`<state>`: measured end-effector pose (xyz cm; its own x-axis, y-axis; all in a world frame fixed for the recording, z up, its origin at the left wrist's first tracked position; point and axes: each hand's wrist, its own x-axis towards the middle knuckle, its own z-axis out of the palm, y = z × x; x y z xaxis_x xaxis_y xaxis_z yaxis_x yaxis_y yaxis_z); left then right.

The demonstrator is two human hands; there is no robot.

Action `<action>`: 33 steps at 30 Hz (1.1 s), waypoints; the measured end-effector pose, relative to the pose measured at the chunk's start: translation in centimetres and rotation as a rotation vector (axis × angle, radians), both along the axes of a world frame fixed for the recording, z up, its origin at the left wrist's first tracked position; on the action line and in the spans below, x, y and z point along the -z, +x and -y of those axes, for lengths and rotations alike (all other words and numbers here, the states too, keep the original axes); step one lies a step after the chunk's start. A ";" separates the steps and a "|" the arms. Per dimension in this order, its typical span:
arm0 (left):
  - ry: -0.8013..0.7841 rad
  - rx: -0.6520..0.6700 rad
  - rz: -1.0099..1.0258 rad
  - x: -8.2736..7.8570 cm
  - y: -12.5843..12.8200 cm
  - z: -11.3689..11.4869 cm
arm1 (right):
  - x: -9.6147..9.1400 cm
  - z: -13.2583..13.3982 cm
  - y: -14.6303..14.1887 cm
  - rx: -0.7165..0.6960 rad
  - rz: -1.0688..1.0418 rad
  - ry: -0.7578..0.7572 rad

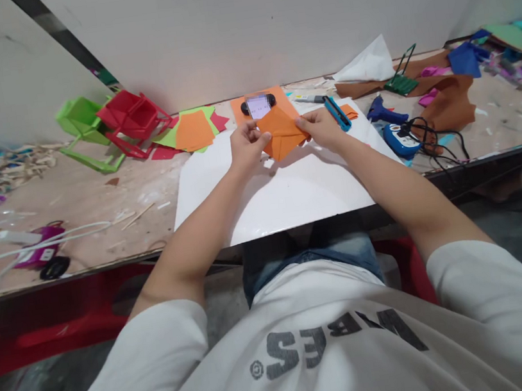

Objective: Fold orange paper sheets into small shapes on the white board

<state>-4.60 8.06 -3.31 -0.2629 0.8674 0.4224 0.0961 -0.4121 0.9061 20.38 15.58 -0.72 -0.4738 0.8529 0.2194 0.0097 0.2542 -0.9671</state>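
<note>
Both my hands hold a folded orange paper sheet [282, 134] just above a white board [284, 192] on the table. My left hand [247, 145] pinches the sheet's left edge, fingers closed on it. My right hand [322, 127] grips its right edge the same way. Behind the paper lies a phone [259, 105] with a lit screen on another orange sheet. A blue utility knife [337, 113] lies just right of my right hand.
Red [134, 119] and green [83, 126] paper models stand at back left beside loose orange and green sheets [193, 130]. A blue glue gun [380, 111], a blue gadget with black cable [403, 140] and brown felt [452, 104] lie right. Purple tool [38, 249] sits left.
</note>
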 end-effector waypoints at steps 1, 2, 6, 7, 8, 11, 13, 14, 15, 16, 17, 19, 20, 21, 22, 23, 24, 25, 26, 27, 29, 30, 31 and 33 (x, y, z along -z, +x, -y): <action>-0.004 -0.004 -0.002 -0.1 0.0 0.0 | 0.2 -0.1 -0.1 -0.003 0.004 -0.007; -0.006 -0.009 -0.003 -0.2 0.0 0.0 | 0.3 -0.3 -0.2 -0.011 0.008 -0.007; -0.016 -0.014 -0.005 -0.1 -0.3 -0.4 | 0.4 -0.5 -0.3 -0.036 -0.014 0.004; -0.022 -0.001 -0.001 0.0 -0.4 -0.4 | 0.4 -0.5 -0.3 -0.028 -0.025 0.006; -0.030 0.017 0.003 0.1 -0.5 -0.5 | 0.3 -0.4 -0.2 -0.015 -0.038 0.010; -0.061 0.087 -0.010 0.5 -0.7 -0.5 | -0.2 0.2 -0.2 0.017 -0.073 0.048; -0.076 0.114 -0.029 0.5 -0.7 -0.4 | -0.4 0.7 -0.3 0.020 -0.071 0.077; -0.075 0.115 -0.031 0.5 -0.6 -0.3 | -0.5 0.9 -0.4 0.033 -0.067 0.090; -0.063 0.105 -0.022 0.5 -0.4 -0.1 | -0.5 1.1 -0.6 0.055 -0.068 0.105; -0.045 0.087 -0.005 0.3 -0.2 0.1 | -0.5 1.3 -0.9 0.083 -0.075 0.120; -0.029 0.067 0.018 0.2 0.0 0.3 | -0.5 1.4 -1.1 0.111 -0.089 0.135; -0.038 0.035 0.066 0.0 0.6 0.7 | -0.4 1.6 -1.6 0.144 -0.113 0.153; -0.065 0.027 0.087 -0.1 0.8 0.9 | -0.3 1.6 -1.7 0.149 -0.121 0.155; -0.102 0.025 0.103 -0.1 1.1 1.0 | -0.3 1.7 -1.9 0.150 -0.126 0.154; -0.137 0.025 0.115 -0.1 1.3 1.2 | -0.2 1.7 -1.9 0.153 -0.131 0.151; -0.164 0.024 0.125 -0.1 1.4 1.2 | -0.2 1.6 -1.9 0.158 -0.134 0.150; -0.177 0.023 0.129 0.0 1.5 1.3 | -0.2 1.6 -1.9 0.165 -0.136 0.146; -0.175 0.019 0.123 0.1 1.5 1.3 | -0.1 1.5 -1.9 0.171 -0.137 0.141; -0.161 0.015 0.110 0.1 1.5 1.3 | -0.1 1.5 -1.9 0.167 -0.140 0.136; -0.136 0.012 0.092 0.2 1.5 1.4 | -0.1 1.5 -1.8 0.150 -0.147 0.129; -0.063 0.005 0.059 0.2 1.4 1.5 | -0.1 1.5 -1.8 0.079 -0.176 0.106; -0.026 -0.001 0.046 0.1 1.4 1.6 | -0.1 1.6 -1.8 0.036 -0.193 0.090; 0.003 -0.009 0.034 -0.1 1.3 1.7 | -0.2 1.7 -1.7 -0.003 -0.206 0.072; 0.027 -0.026 -0.006 -0.4 1.3 1.9 | -0.3 2.1 -1.7 -0.048 -0.220 0.041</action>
